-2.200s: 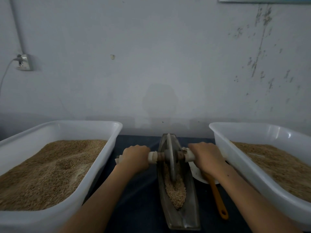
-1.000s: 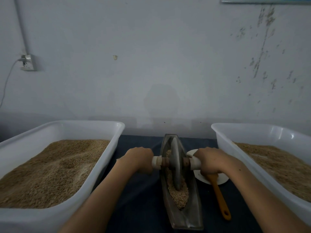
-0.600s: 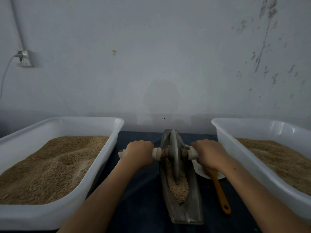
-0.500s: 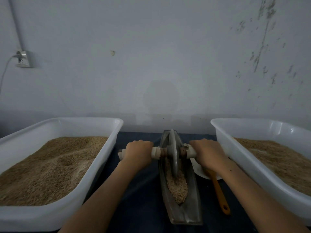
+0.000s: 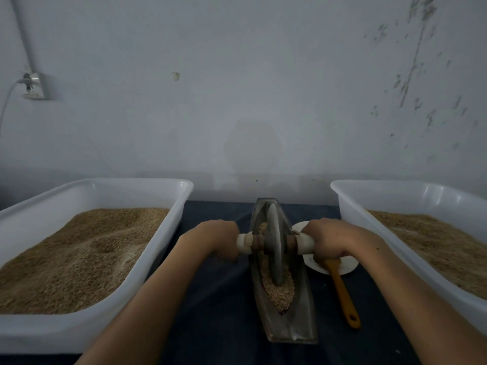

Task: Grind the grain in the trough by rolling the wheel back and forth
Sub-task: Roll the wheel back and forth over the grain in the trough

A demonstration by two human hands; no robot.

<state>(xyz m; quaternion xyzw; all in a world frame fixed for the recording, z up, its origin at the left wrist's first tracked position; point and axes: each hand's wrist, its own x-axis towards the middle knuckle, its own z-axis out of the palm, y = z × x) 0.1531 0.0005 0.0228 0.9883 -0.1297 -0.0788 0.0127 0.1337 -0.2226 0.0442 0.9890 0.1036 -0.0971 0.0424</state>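
A narrow boat-shaped metal trough (image 5: 303,322) lies lengthwise on the dark table between my arms. Brown grain (image 5: 279,293) fills its middle and near part. A grey metal wheel (image 5: 274,243) stands upright on edge in the grain, on an axle with white handle ends. My left hand (image 5: 214,239) grips the left handle. My right hand (image 5: 325,242) grips the right handle. The fingers of both hands curl under the handles and are hidden.
A white plastic tub (image 5: 87,330) of grain stands at the left, a second white tub (image 5: 350,204) of grain at the right. A white dish (image 5: 345,264) with an orange-handled spatula (image 5: 342,293) lies right of the trough. A wall closes the back.
The wheel has rolled toward me along the trough from its far end, and both hands came back with the handles.
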